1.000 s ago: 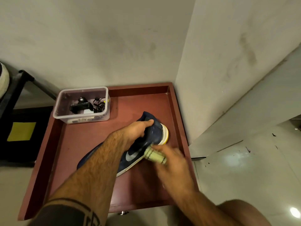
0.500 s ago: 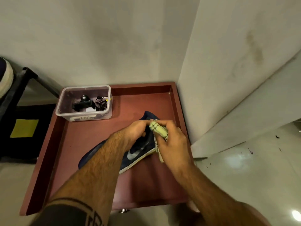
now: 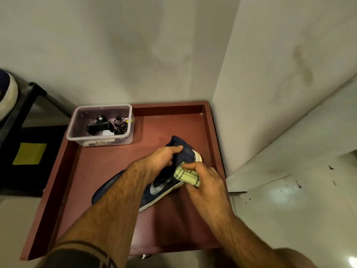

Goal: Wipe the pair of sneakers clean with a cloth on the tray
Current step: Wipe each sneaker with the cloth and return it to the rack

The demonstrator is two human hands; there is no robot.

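With our left hand [image 3: 164, 157] gripping the navy fabric sneaker [image 3: 154, 188] mid red-brown tray [image 3: 210, 132] and our right hand [image 3: 204, 180] clutching the rolled pale-green cloth [image 3: 186, 176] against it, a hard rub could skid the sneaker sideways.

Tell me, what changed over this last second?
The right hand carried the bunched cloth up the sneaker from its side toward the heel, then partway back. The left hand kept its grip at the collar; tray and plastic box stayed put.
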